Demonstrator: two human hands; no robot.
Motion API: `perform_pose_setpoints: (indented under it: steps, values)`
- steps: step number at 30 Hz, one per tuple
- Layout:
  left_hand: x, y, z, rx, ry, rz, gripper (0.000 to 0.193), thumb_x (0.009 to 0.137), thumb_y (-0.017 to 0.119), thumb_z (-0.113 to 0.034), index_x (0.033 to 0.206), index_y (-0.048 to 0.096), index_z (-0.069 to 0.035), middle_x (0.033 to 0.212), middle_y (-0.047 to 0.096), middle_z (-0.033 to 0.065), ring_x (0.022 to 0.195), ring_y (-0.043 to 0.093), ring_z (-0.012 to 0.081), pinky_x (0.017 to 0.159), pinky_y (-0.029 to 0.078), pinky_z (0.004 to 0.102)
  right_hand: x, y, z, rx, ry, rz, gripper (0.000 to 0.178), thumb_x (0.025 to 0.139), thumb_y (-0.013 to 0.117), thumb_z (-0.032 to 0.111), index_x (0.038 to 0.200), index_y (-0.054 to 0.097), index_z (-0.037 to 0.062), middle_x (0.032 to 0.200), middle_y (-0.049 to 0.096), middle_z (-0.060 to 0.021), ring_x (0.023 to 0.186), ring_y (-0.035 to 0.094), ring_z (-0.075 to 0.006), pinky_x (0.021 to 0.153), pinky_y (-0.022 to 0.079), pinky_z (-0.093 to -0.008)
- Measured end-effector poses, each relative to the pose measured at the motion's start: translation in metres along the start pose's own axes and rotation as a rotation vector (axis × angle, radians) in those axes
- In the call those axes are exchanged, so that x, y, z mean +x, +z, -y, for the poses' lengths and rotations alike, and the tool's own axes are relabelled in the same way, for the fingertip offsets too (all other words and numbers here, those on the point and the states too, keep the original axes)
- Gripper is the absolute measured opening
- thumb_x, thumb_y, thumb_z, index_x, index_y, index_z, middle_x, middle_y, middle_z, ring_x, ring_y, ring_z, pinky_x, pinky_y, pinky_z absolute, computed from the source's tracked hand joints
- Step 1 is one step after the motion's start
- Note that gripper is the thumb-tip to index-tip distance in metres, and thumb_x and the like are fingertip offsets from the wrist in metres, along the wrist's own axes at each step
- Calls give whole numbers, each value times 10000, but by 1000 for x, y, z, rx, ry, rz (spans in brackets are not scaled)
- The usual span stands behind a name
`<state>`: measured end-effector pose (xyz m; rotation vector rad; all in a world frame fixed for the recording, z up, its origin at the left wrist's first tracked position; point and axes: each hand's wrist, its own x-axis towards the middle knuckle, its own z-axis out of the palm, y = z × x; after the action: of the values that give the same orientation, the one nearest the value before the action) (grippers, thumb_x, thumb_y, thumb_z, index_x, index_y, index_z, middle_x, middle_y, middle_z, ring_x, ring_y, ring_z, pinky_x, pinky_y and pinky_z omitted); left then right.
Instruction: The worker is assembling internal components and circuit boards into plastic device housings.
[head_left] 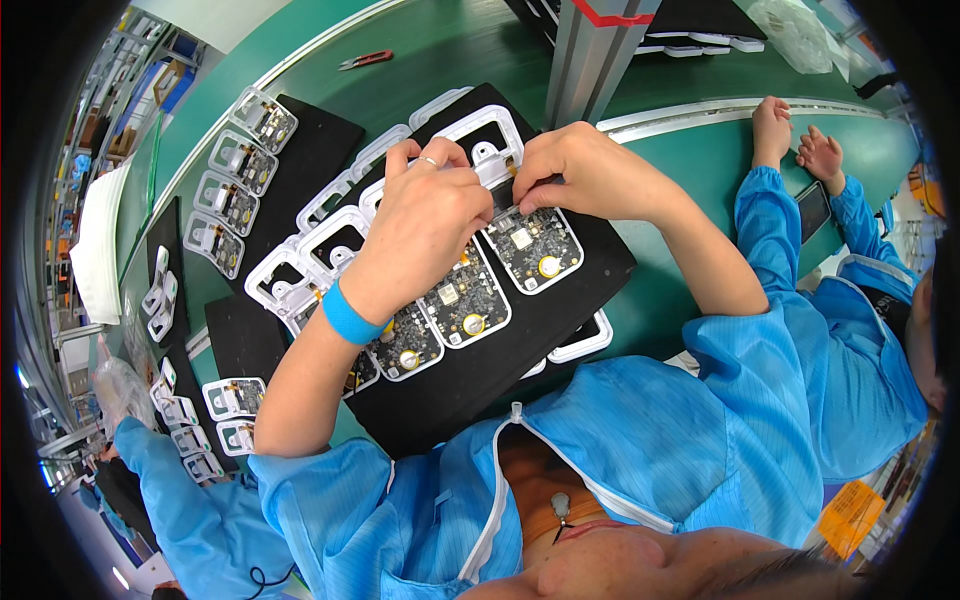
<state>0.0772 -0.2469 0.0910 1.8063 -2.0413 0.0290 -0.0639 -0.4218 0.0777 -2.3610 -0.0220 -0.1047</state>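
Any print on the white-framed circuit board [535, 248] is too small for me to read. It lies on a black mat [430, 400] over the green tabletop [440, 45]; a red-taped metal post [585, 60] stands just beyond my right hand [575, 175]. Both hands bend to the board's upper end, fingers curled nearly together; I can't tell what they grip. My left hand [425, 220] partly hides a neighbouring board [455, 305].
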Motion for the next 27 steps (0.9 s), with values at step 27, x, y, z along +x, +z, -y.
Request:
perform_pose_setpoints:
  steps: [27]
  values:
    - [-43,1,-34,111,-62,-40,299,682,677,-13,970,727,-76,919,513,69,957,494,266,874,362,421,11,0,0,-19,-14,60,91,744,733,102,819,723,51,817,681,-76,786,645,-256,715,503,-358]
